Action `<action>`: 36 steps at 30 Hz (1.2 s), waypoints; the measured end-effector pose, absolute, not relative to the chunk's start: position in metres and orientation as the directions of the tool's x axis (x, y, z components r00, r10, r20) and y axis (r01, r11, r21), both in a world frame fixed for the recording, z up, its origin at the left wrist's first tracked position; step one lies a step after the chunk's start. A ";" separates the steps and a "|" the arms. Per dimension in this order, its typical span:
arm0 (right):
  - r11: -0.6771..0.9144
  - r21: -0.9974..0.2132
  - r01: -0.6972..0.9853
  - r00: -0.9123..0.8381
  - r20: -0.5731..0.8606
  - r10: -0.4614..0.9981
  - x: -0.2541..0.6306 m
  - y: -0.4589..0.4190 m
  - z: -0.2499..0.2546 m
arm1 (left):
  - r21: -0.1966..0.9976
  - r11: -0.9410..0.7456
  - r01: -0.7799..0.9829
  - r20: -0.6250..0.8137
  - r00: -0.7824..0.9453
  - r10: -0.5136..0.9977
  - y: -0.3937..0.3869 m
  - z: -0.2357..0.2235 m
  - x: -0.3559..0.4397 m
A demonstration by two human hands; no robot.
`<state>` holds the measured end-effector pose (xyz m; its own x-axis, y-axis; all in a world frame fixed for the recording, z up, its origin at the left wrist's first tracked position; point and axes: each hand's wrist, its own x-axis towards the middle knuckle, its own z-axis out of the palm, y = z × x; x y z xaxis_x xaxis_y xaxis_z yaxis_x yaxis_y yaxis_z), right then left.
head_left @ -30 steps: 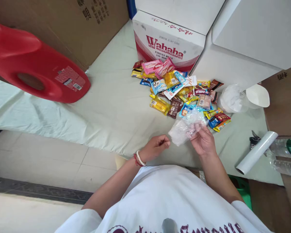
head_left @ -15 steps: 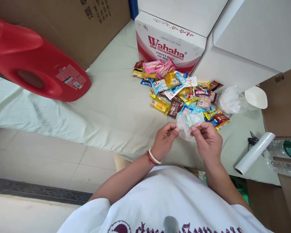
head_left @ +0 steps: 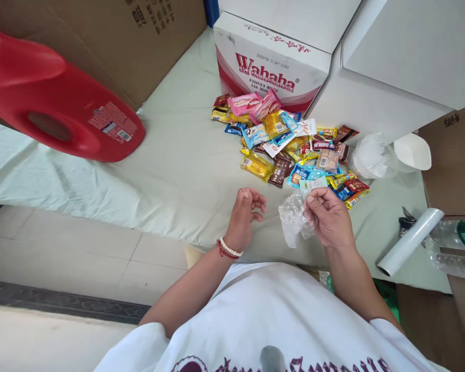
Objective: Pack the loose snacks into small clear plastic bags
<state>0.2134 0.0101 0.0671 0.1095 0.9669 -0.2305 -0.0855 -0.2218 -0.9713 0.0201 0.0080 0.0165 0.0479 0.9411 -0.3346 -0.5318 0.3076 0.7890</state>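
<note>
Between thumb and fingers, my right hand [head_left: 330, 216] pinches a crumpled clear plastic bag [head_left: 291, 219], which hangs to the left over the cloth. My left hand [head_left: 245, 217] is raised beside the bag, apart from it, with fingers loosely curled and spread, holding nothing. Just beyond my right fingertips is a pale green packet [head_left: 312, 184], partly hidden by that hand; whether they touch it I cannot tell. Behind both hands spreads a heap of small wrapped snacks, including a yellow packet [head_left: 257, 165], a brown packet [head_left: 281, 171] and a pink packet [head_left: 244, 104].
A white and red Wahaba carton [head_left: 267, 72] stands behind the snacks. To the left is a big red jug [head_left: 77, 108]. On the right are a white bowl [head_left: 413, 151], a bundled white plastic bag [head_left: 371, 155], a plastic roll [head_left: 411, 243], scissors [head_left: 406, 222] and clear bottles [head_left: 455, 264].
My left hand has let go of the clear plastic bag and moved left, its fingers opening. The bag now dangles from my right hand alone.
</note>
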 end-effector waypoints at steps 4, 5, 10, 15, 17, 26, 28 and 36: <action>-0.110 -0.990 0.093 0.136 -0.097 0.986 0.206 0.006 0.064 | 0.780 0.429 -0.456 -0.284 0.352 0.892 -0.007 0.020 0.023; -0.070 -0.983 0.170 0.150 -0.044 0.988 0.206 0.004 0.064 | 0.795 0.447 -0.409 -0.283 0.403 0.871 -0.011 0.021 0.026; 0.083 -0.882 0.463 0.195 0.193 0.962 0.212 0.003 0.062 | 0.823 0.423 -0.380 -0.292 0.356 0.888 -0.016 0.024 0.033; 0.039 -0.978 0.204 0.141 0.069 0.988 0.224 0.011 0.057 | 0.739 0.459 -0.493 -0.393 0.238 0.888 -0.011 0.033 0.029; -0.062 -0.994 0.093 -0.056 -0.067 0.996 0.225 0.008 0.054 | 0.776 0.437 -0.454 -0.410 0.162 0.897 -0.010 0.033 0.029; -0.407 -0.898 0.169 -0.013 -0.414 0.910 0.233 0.004 -0.004 | 0.943 0.323 -0.075 -0.331 -0.154 0.931 0.038 -0.026 0.014; -0.400 -0.897 0.190 0.056 -0.396 0.916 0.236 0.011 -0.016 | 0.940 0.328 -0.095 -0.339 -0.132 0.932 0.047 -0.031 0.011; -0.273 -0.910 0.312 0.199 -0.219 0.955 0.244 0.015 -0.030 | 0.878 0.458 -0.137 -0.464 -0.009 0.886 0.032 -0.032 0.005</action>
<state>0.2440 0.0146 -0.0300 0.1994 0.9552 -0.2186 0.3116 -0.2733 -0.9101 0.0049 0.0323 -0.0323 -0.0087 0.8859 -0.4639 -0.1368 0.4585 0.8781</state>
